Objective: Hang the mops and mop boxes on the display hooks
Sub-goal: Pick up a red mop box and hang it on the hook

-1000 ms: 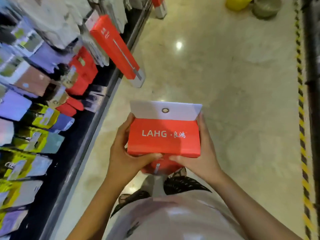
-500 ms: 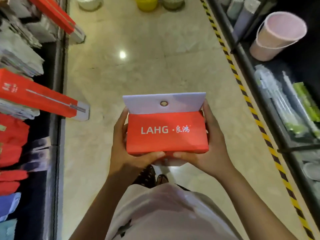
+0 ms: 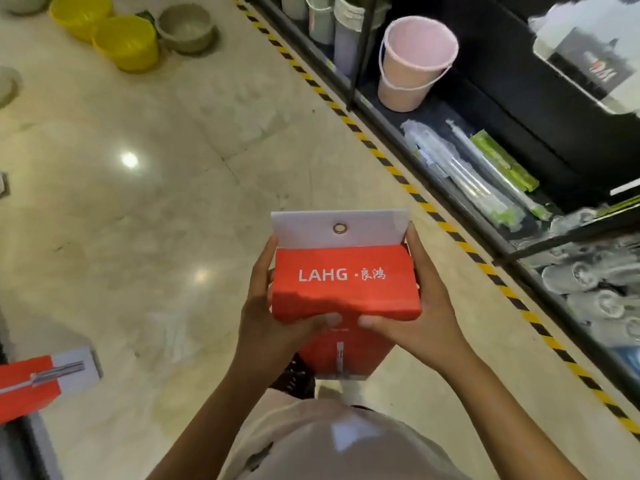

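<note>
A long red mop box (image 3: 344,282) marked LAHG, with a white hang tab and a metal eyelet at its top, is held upright in front of my body. My left hand (image 3: 268,320) grips its left side, thumb across the front. My right hand (image 3: 424,313) grips its right side the same way. The box's lower part hangs down between my hands. Another red mop box (image 3: 33,384) pokes in from the display at the lower left edge. No display hook is visible.
Shiny tiled aisle floor (image 3: 156,202) spreads ahead. Yellow tubs (image 3: 126,41) and grey basins (image 3: 187,27) stand on it far off. A black shelf (image 3: 512,251) behind striped tape runs along the right, holding a pink bucket (image 3: 414,64), wrapped mop poles (image 3: 478,171) and round pads.
The view has swung from the left display rack to the right-hand shelf. The box stays in both hands, in the same grip.
</note>
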Motion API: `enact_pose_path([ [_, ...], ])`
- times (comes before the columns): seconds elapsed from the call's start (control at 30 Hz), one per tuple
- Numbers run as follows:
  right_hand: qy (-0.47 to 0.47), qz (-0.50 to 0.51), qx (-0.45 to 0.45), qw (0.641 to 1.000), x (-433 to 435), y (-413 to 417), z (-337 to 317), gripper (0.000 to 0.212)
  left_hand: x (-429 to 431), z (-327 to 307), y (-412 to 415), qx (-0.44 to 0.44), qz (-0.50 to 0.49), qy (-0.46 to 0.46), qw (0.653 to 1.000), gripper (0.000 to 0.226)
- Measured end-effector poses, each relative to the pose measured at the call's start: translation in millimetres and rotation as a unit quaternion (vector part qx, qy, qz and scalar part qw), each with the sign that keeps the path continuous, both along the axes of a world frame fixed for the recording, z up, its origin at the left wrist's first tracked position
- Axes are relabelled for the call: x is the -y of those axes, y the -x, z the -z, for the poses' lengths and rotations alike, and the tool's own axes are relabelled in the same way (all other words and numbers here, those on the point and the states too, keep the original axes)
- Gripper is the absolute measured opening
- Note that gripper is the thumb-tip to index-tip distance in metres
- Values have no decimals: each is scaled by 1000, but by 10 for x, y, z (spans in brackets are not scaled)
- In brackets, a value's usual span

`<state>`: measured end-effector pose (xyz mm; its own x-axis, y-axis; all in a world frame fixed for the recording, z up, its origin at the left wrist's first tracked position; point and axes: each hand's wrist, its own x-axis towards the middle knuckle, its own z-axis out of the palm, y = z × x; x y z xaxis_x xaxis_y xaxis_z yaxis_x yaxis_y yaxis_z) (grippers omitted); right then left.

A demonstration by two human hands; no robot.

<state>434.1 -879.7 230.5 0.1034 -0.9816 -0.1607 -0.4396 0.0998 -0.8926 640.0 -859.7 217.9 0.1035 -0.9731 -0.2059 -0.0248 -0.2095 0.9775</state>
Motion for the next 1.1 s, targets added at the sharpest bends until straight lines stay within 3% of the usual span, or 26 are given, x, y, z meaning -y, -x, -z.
enact_pose_path([
  [0.2, 2, 70, 8, 998, 949, -259, -100, 127, 1224, -110, -270, 4, 65, 8, 998, 111],
  [0.43, 28, 185, 43, 981, 1626, -287, -81, 127, 2401, -370, -245, 69, 182, 68, 978, 112],
  [0.57, -17, 221, 77, 972, 2054, -137, 138, 133, 2991, -418, -74, 100, 215, 73, 969, 118],
  [0.67, -33, 224, 112, 968, 2532, 21, 275, 128, 3458, -373, 89, 111, 210, 63, 969, 120],
  [0.77, 9, 203, 124, 971, 3209, 220, 252, 104, 3982, -284, 295, 100, 173, 56, 978, 118],
  [0.93, 20, 141, 117, 983, 4436, 733, 215, 122, 4921, -286, 755, 76, 117, 43, 989, 118],
  [1.1, 26, 123, 117, 985, 5331, 1266, 70, 122, 5854, -358, 1251, 74, 123, 58, 988, 123],
])
